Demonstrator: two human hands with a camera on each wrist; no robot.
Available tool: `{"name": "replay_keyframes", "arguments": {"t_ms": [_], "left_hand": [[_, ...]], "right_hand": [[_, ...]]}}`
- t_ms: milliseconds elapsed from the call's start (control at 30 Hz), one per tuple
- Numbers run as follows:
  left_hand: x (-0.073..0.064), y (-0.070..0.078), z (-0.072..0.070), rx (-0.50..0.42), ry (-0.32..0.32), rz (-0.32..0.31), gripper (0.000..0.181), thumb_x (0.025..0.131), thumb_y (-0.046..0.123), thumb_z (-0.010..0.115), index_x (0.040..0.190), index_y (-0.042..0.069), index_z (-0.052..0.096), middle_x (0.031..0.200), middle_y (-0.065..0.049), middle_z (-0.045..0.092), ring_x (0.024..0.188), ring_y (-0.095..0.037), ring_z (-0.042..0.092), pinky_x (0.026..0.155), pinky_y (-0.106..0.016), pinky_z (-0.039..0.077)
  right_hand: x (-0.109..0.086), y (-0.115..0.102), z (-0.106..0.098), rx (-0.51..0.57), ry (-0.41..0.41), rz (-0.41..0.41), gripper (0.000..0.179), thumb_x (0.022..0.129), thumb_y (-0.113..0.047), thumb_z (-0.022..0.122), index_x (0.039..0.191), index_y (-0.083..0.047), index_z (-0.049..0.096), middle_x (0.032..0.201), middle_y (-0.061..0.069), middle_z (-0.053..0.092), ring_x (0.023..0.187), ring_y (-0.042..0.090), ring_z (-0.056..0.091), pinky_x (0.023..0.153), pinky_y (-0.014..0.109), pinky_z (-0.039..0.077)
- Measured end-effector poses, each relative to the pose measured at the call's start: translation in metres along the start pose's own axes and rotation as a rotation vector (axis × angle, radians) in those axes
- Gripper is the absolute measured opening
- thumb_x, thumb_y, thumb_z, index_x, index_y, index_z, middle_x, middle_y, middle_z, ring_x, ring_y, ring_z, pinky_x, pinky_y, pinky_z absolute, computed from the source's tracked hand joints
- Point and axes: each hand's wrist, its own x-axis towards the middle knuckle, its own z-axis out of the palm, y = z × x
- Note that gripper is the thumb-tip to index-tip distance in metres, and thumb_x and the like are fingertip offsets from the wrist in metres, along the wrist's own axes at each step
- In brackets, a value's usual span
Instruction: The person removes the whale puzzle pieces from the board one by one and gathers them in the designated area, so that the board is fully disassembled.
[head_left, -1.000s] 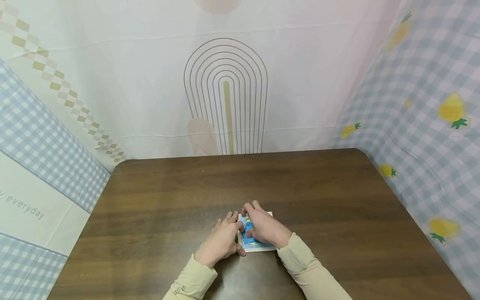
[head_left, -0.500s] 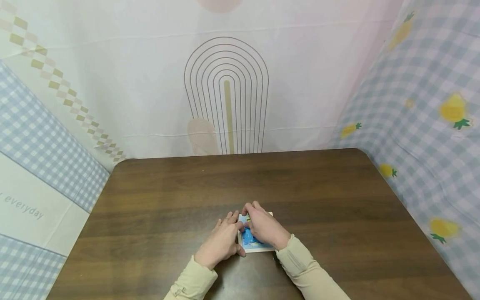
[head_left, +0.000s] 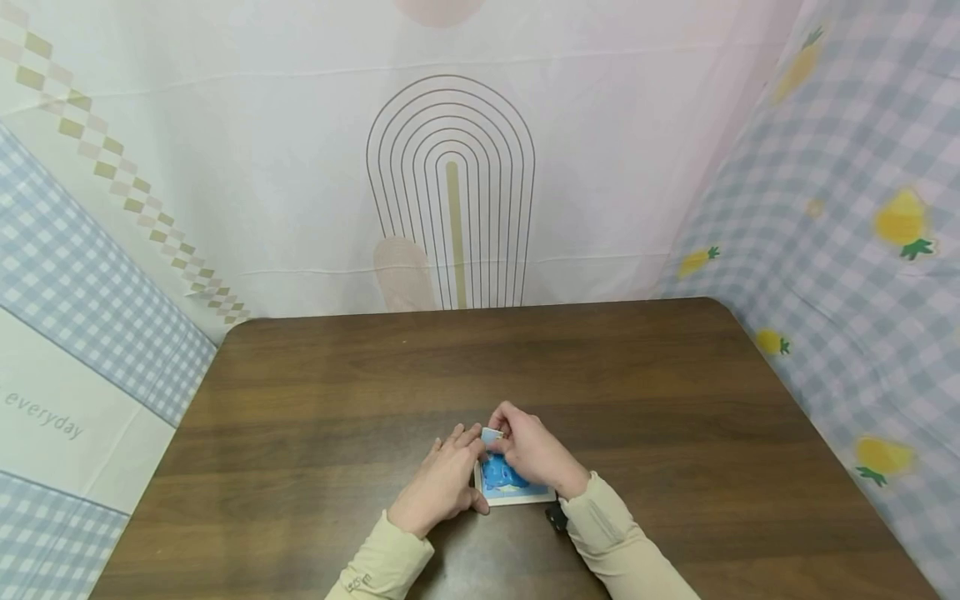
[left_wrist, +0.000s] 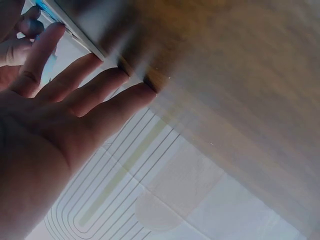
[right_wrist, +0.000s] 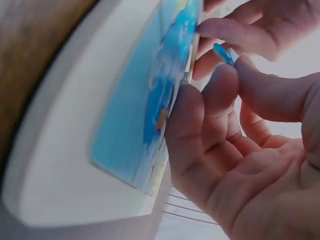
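Observation:
A small white-framed picture puzzle (head_left: 517, 500) with a blue picture lies flat on the table. My right hand (head_left: 536, 450) is over its upper part and pinches a small puzzle piece (right_wrist: 223, 54) between thumb and index finger, raised off the board. In the head view that piece (head_left: 491, 435) shows pale at the fingertips. My left hand (head_left: 442, 483) rests along the board's left edge, its fingers (left_wrist: 112, 85) fairly straight and its thumb at the near left corner. The board's upper right is hidden under the right hand.
The brown wooden table (head_left: 337, 392) extends around the board. A white printed cloth (head_left: 600, 183) hangs behind it, with checked cloth (head_left: 840, 317) at the right side. A small black object (head_left: 557, 517) shows beside the right cuff.
My right hand's fingers have drawn together and lifted a piece at the upper left of the board, uncovering more of the blue picture. The left hand has stayed in place.

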Motion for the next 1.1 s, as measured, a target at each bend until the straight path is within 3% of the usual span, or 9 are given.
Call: {"name": "replay_keyframes", "arguments": {"t_ms": [233, 433, 567, 700, 900, 1100], "left_hand": [[-0.001, -0.001, 0.003, -0.046, 0.007, -0.014, 0.07, 0.063, 0.028, 0.092, 0.118, 0.003, 0.056, 0.148, -0.019, 0.042, 0.139, -0.039, 0.034, 0.106, -0.061, 0.03], [0.001, -0.002, 0.002, -0.039, 0.011, -0.039, 0.057, 0.062, 0.027, 0.092, 0.101, 0.008, 0.056, 0.148, -0.018, 0.042, 0.139, -0.038, 0.034, 0.107, -0.06, 0.03], [0.001, -0.001, 0.001, -0.029, 0.013, -0.052, 0.076, 0.061, 0.026, 0.092, 0.122, 0.0, 0.055, 0.148, -0.019, 0.041, 0.139, -0.038, 0.034, 0.108, -0.059, 0.03], [0.0, 0.0, 0.0, -0.018, 0.009, -0.051, 0.101, 0.061, 0.026, 0.092, 0.143, -0.006, 0.04, 0.148, -0.019, 0.042, 0.139, -0.037, 0.034, 0.108, -0.059, 0.03], [0.0, 0.0, 0.001, 0.009, 0.01, -0.036, 0.099, 0.061, 0.027, 0.092, 0.141, -0.006, 0.043, 0.147, -0.019, 0.043, 0.138, -0.037, 0.036, 0.107, -0.058, 0.032], [-0.001, 0.0, 0.002, 0.006, 0.01, -0.035, 0.088, 0.061, 0.027, 0.092, 0.132, -0.004, 0.051, 0.148, -0.019, 0.043, 0.138, -0.037, 0.036, 0.107, -0.058, 0.032]], "right_hand": [[-0.01, 0.003, -0.011, 0.05, 0.076, -0.027, 0.009, 0.093, -0.014, 0.066, 0.1, -0.015, 0.061, 0.078, -0.001, 0.054, 0.066, 0.014, 0.049, 0.059, 0.027, 0.042], [-0.018, 0.013, -0.034, 0.029, 0.161, 0.078, 0.01, 0.089, -0.015, 0.071, 0.097, -0.018, 0.067, 0.079, -0.002, 0.055, 0.069, 0.016, 0.05, 0.063, 0.03, 0.043], [-0.022, 0.025, -0.052, -0.011, 0.219, 0.119, 0.01, 0.088, -0.014, 0.073, 0.097, -0.016, 0.07, 0.08, -0.001, 0.056, 0.071, 0.017, 0.05, 0.064, 0.031, 0.043], [-0.029, 0.041, -0.069, -0.052, 0.257, 0.148, 0.011, 0.086, -0.013, 0.074, 0.097, -0.013, 0.071, 0.082, 0.0, 0.06, 0.071, 0.016, 0.051, 0.065, 0.03, 0.045], [-0.043, 0.063, -0.086, -0.063, 0.279, 0.215, 0.019, 0.083, -0.014, 0.078, 0.097, -0.008, 0.068, 0.082, 0.002, 0.062, 0.071, 0.016, 0.055, 0.066, 0.031, 0.047], [-0.051, 0.076, -0.089, -0.086, 0.294, 0.235, 0.018, 0.082, -0.015, 0.078, 0.094, -0.006, 0.068, 0.079, 0.001, 0.063, 0.068, 0.016, 0.055, 0.066, 0.032, 0.048]]}}
